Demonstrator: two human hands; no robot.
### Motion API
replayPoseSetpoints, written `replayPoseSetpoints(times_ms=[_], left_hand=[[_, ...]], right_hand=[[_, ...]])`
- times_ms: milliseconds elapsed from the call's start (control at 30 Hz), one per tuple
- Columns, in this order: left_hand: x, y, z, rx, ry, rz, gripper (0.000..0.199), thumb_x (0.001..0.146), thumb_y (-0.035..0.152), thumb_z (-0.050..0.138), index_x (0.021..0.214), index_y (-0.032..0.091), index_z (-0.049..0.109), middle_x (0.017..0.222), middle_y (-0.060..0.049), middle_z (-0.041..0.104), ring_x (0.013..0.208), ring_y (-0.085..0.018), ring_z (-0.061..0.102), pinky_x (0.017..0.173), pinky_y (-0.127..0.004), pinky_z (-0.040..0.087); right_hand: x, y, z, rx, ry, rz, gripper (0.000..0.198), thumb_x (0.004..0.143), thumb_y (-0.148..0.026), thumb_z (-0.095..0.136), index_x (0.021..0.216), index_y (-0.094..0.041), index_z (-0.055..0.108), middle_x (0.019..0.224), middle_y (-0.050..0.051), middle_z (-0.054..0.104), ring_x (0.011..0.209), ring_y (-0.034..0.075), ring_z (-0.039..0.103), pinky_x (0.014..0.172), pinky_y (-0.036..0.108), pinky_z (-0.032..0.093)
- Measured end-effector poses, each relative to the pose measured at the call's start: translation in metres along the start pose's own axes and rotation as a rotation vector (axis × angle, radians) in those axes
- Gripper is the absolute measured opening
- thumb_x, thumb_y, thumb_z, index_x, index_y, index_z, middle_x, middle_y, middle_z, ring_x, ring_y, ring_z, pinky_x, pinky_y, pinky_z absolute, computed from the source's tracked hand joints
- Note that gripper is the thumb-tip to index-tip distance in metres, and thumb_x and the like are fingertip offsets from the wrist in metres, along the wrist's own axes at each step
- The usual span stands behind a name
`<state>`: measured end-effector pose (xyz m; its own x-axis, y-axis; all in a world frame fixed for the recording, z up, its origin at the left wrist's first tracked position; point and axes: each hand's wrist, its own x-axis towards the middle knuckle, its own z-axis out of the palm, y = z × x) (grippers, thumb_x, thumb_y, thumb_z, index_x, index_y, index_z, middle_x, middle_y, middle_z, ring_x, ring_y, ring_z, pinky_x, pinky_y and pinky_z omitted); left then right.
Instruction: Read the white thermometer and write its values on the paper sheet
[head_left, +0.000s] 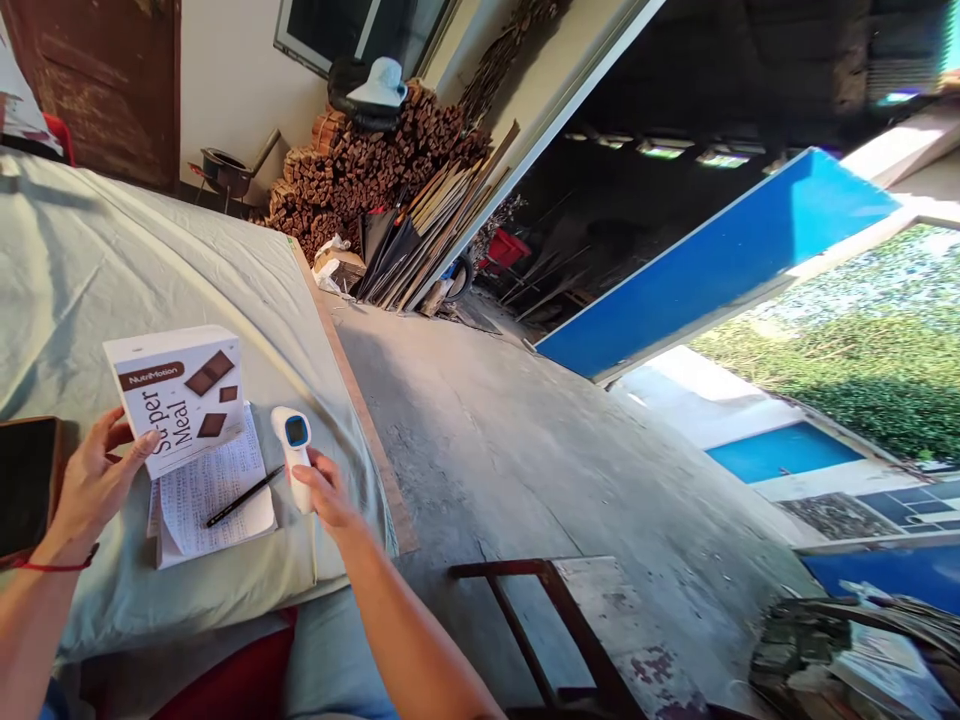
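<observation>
My left hand (105, 470) grips a white box (180, 400) by its lower left corner, thumb across the front. The box is printed "NutriMotion Super Meal" with pictures of brown bars, and is tilted above the table. In my right hand (330, 490) is a white infrared thermometer (295, 430), its blue-rimmed screen facing me; the screen shows no reading I can make out. Between my hands lies an open notebook (217, 500) with handwritten pages, partly covered by the box. A black pen (244, 497) rests slantwise on it.
The cloth-covered table (187, 250) ends in a brown edge strip. A tablet or phone (28, 490) in a brown case lies at far left. Beyond stand a firewood stack (360, 170) and leaning sticks (435, 230). A wooden chair or bench (555, 620) stands on the concrete floor at right.
</observation>
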<state>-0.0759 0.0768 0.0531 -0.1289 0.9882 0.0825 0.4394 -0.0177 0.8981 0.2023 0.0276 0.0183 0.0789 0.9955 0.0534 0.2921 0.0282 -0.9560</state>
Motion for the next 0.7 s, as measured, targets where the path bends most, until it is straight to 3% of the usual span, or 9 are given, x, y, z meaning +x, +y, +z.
replayPoseSetpoints(times_ms=[133, 300, 467, 567, 700], left_hand=[[-0.001, 0.004, -0.004, 0.146, -0.051, -0.075, 0.069, 0.083, 0.066, 0.048, 0.137, 0.022, 0.051, 0.118, -0.007, 0.071, 0.076, -0.016, 0.063, 0.075, -0.030, 0.049], [-0.002, 0.007, -0.005, 0.228, -0.084, -0.025, 0.065, 0.086, 0.065, 0.038, 0.131, 0.021, 0.053, 0.111, -0.005, 0.071, 0.081, -0.018, 0.062, 0.077, -0.030, 0.047], [0.002, 0.000, -0.002, 0.164, -0.128, -0.003, 0.074, 0.079, 0.074, 0.040, 0.130, 0.022, 0.050, 0.108, -0.006, 0.070, 0.082, -0.022, 0.063, 0.074, -0.036, 0.051], [0.005, -0.009, 0.001, 0.042, -0.211, 0.053, 0.076, 0.073, 0.074, 0.052, 0.127, 0.020, 0.047, 0.111, -0.009, 0.069, 0.095, -0.026, 0.064, 0.068, -0.034, 0.053], [0.007, -0.018, 0.003, 0.050, -0.216, 0.091, 0.075, 0.075, 0.074, 0.050, 0.126, 0.019, 0.046, 0.116, -0.012, 0.067, 0.101, -0.028, 0.064, 0.065, -0.034, 0.054]], right_hand=[[-0.006, -0.026, 0.036, 0.293, -0.132, 0.016, 0.029, 0.082, -0.039, 0.043, 0.076, -0.018, 0.061, 0.071, 0.005, 0.062, 0.057, 0.014, 0.056, 0.055, 0.026, 0.050], [-0.002, -0.039, 0.064, 0.395, -0.186, 0.131, 0.029, 0.075, -0.049, 0.053, 0.068, -0.021, 0.055, 0.061, 0.000, 0.049, 0.052, 0.012, 0.044, 0.049, 0.025, 0.039], [0.000, -0.041, 0.077, 0.602, -0.141, 0.209, 0.034, 0.064, -0.052, 0.069, 0.065, -0.020, 0.057, 0.059, -0.001, 0.048, 0.052, 0.011, 0.038, 0.049, 0.026, 0.030], [0.000, -0.043, 0.080, 0.596, -0.148, 0.244, 0.035, 0.060, -0.053, 0.072, 0.063, -0.022, 0.057, 0.058, -0.003, 0.047, 0.052, 0.011, 0.036, 0.050, 0.026, 0.027], [-0.001, -0.044, 0.083, 0.592, -0.135, 0.242, 0.037, 0.060, -0.055, 0.071, 0.060, -0.022, 0.054, 0.055, -0.004, 0.045, 0.052, 0.010, 0.034, 0.050, 0.026, 0.025]])
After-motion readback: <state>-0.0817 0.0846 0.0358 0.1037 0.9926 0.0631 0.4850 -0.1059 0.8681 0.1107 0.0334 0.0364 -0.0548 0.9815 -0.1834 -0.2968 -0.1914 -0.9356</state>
